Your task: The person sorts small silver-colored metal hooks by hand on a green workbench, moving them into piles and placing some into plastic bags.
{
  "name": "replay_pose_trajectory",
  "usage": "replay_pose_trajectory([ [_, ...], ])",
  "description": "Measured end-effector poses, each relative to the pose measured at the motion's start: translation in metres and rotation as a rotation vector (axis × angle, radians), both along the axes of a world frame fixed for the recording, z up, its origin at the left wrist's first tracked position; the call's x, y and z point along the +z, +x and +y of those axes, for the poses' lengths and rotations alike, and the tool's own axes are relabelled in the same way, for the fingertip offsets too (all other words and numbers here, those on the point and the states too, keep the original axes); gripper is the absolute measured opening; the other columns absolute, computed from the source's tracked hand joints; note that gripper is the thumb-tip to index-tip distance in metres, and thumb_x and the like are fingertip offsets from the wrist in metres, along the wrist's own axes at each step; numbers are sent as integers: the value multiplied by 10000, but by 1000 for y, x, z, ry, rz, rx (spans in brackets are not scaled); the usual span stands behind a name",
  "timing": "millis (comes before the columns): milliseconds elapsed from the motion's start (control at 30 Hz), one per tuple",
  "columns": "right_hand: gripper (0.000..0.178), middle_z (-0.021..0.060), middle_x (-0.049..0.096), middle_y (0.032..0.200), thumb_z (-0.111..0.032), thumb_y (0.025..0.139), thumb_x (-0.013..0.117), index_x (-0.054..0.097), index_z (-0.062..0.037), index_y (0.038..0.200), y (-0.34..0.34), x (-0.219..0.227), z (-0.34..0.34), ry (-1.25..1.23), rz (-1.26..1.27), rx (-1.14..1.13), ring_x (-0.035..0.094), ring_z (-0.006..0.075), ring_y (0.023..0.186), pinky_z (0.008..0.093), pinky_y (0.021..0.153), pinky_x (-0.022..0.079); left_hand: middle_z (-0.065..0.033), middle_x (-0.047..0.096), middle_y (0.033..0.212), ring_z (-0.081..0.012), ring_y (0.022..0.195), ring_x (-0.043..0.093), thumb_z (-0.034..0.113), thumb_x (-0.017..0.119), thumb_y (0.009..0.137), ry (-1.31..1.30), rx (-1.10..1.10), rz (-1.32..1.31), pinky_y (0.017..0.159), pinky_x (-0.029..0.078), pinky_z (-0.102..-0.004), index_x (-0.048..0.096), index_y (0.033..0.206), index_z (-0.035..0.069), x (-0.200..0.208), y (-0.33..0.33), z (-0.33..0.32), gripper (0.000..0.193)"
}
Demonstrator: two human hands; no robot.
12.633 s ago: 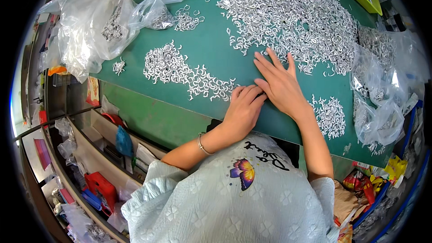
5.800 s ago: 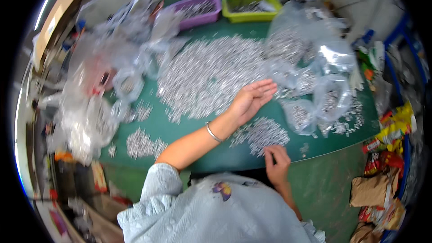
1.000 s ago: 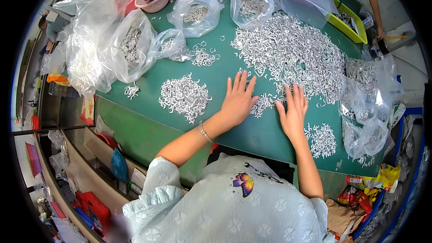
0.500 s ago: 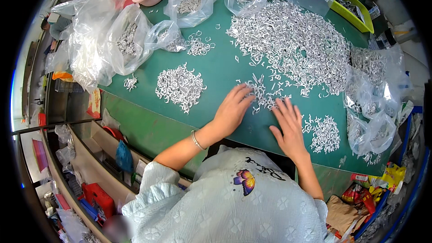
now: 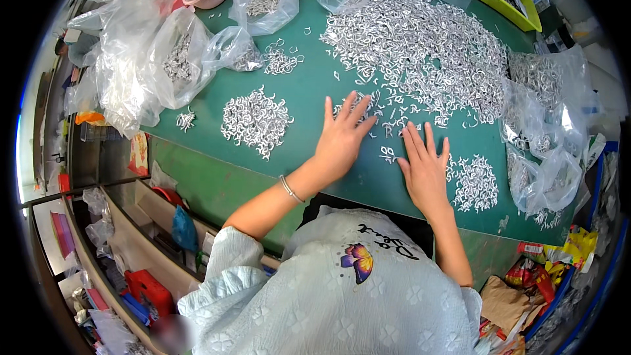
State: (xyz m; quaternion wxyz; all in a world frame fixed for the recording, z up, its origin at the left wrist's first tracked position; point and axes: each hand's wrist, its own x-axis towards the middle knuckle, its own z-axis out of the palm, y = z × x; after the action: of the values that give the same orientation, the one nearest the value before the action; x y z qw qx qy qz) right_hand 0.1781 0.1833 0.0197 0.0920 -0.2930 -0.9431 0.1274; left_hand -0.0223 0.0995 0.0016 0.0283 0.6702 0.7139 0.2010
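Note:
Over a loose scatter of small curved silvery metal pieces (image 5: 396, 117), my left hand (image 5: 340, 139) lies with its fingers spread, the fingertips at the scatter's left end and partly covering some pieces. My right hand (image 5: 426, 172) is flat on the table too, fingers apart, just below the scatter's right end. A few hooked pieces (image 5: 387, 154) lie between the two hands, close to the right thumb. To the left is a round pile (image 5: 255, 122) of similar pieces; a smaller pile (image 5: 476, 184) sits right beside my right hand. Beyond the fingers spreads a large heap (image 5: 420, 52).
The green table (image 5: 315, 102) also bears a small group of silvery rings (image 5: 281, 60) and a tiny clump (image 5: 186, 119). Clear plastic bags (image 5: 266, 10) of metal parts line the far and left sides; more bags (image 5: 547, 177) stand right. A yellow-green tray (image 5: 516, 10) is far right.
My left hand has spread its fingers and reached slightly farther out. My right hand has shifted a little, its fingers spreading wider. Several loose pieces now lie apart between the hands.

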Motion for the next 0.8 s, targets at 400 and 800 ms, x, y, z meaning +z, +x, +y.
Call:
replay_pose_trajectory([
  [400,469,95,491,1387,-148,876,641,530,-15,1312,27,9,-26,-55,51,-73,343,334,1389,600,1109,192,-91,553,1249,-274,1194,507,17,670,812,106,-10,-294,1024,331,-522,638,1141,74,-4,31,-26,335],
  [800,200,62,580,1075,-71,820,683,644,-63,1016,17,-17,-13,53,287,-119,535,271,1080,462,948,316,-49,571,966,-232,912,545,33,701,795,128,35,-381,817,360,-369,610,956,74,-1,40,-30,190],
])
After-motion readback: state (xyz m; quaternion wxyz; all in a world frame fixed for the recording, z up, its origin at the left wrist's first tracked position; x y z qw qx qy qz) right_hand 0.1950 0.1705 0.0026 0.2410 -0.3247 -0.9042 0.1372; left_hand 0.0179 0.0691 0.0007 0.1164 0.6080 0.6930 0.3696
